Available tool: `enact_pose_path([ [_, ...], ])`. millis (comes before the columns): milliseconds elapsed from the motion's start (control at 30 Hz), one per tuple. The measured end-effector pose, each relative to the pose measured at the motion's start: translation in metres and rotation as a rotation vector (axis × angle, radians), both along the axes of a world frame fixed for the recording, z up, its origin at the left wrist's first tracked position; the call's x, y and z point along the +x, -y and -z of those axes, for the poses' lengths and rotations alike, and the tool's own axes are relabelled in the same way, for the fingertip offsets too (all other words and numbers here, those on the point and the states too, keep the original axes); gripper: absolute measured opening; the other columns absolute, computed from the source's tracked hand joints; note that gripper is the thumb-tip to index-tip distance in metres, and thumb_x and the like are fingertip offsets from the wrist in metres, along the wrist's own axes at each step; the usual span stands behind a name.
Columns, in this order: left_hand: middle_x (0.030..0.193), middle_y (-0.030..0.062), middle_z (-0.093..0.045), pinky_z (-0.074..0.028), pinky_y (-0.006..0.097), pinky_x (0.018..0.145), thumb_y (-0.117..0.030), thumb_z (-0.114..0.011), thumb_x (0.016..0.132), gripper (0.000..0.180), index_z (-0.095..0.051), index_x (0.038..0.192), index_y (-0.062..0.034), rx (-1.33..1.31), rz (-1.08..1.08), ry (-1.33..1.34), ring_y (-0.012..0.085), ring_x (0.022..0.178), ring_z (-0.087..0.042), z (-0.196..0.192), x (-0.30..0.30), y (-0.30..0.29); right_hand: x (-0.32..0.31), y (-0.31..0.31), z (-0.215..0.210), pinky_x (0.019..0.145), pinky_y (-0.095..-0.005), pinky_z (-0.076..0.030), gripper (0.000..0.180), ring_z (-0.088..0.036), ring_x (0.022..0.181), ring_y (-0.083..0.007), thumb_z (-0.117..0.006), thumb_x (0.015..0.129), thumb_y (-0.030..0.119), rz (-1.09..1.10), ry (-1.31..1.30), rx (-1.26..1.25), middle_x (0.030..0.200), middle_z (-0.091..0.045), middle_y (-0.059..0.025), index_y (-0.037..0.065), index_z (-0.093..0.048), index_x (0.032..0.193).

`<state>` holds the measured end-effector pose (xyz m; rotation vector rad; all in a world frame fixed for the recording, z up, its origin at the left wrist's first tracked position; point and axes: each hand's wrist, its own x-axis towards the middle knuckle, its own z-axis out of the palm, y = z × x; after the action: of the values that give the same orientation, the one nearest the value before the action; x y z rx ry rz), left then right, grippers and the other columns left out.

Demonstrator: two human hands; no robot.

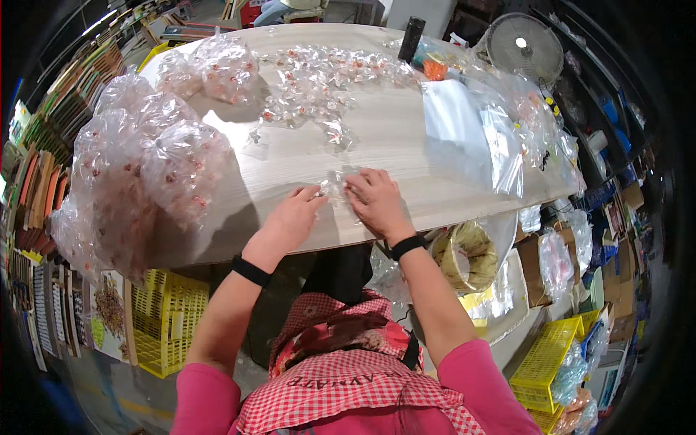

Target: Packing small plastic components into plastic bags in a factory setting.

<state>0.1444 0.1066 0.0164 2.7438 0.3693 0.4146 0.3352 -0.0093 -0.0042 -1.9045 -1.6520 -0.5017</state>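
Near the table's front edge, both hands are at a few small clear plastic packets [335, 185]. My left hand [291, 216] has its fingers bent together at the packets' left side, pinching the plastic. My right hand [377, 204] is closed over their right side, its fingers curled down and partly hiding them. Farther back lies a loose heap of similar small packets [312, 83] with reddish and pale bits inside. A few of them trail toward my hands [338, 133].
Big clear bags [163, 156] full of packets crowd the table's left side. Flat clear plastic bags [460, 119] lie at right, with a dark cylinder [411, 39] and a fan [523, 47] behind. Below stand a lined bin [464, 255] and yellow crates [170, 319].
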Motion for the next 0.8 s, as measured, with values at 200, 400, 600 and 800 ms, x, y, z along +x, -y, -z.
enact_pose_path([
  [200,0.100,0.0134,-0.062,-0.050,0.043,0.082,-0.003,-0.057,0.080,0.016,-0.063,0.095,-0.0049,0.213,0.101,-0.301,0.0325,0.096,-0.060,-0.015,0.032,-0.034,0.041,0.065,-0.010,0.074,-0.0418,-0.050,0.028,-0.060,0.089,-0.0331,-0.065,0.079,0.020,0.276,-0.226,-0.118,0.093,-0.063,-0.0117,0.014,-0.064,0.107],
  [400,0.086,0.0127,-0.063,-0.050,0.044,0.076,-0.015,-0.059,0.081,0.011,-0.063,0.087,-0.0074,0.306,0.159,-0.186,0.0332,0.088,-0.062,-0.026,0.085,-0.074,0.069,0.199,-0.002,0.074,-0.0388,-0.052,0.024,-0.063,0.083,-0.0310,-0.067,0.079,0.020,0.629,-0.222,0.051,0.092,-0.066,-0.0124,0.008,-0.066,0.100],
  [600,0.105,0.0142,-0.060,-0.046,0.044,0.087,-0.027,-0.062,0.084,0.022,-0.062,0.095,-0.0079,0.037,0.165,-0.067,0.0333,0.103,-0.058,-0.054,0.144,-0.148,0.051,0.242,-0.009,0.074,-0.0387,-0.050,0.031,-0.062,0.085,-0.0307,-0.069,0.076,0.026,0.850,-0.252,-0.278,0.090,-0.064,-0.0135,0.008,-0.066,0.102],
  [800,0.153,0.0225,-0.020,-0.025,0.047,0.113,-0.051,-0.057,0.088,0.064,-0.044,0.138,-0.0130,0.007,0.097,-0.135,0.0432,0.139,-0.022,-0.042,0.189,-0.178,0.048,0.179,-0.016,0.099,-0.0441,-0.037,0.038,-0.053,0.115,-0.0294,-0.068,0.078,0.018,0.577,-0.244,-0.020,0.121,-0.058,-0.0096,0.016,-0.063,0.115],
])
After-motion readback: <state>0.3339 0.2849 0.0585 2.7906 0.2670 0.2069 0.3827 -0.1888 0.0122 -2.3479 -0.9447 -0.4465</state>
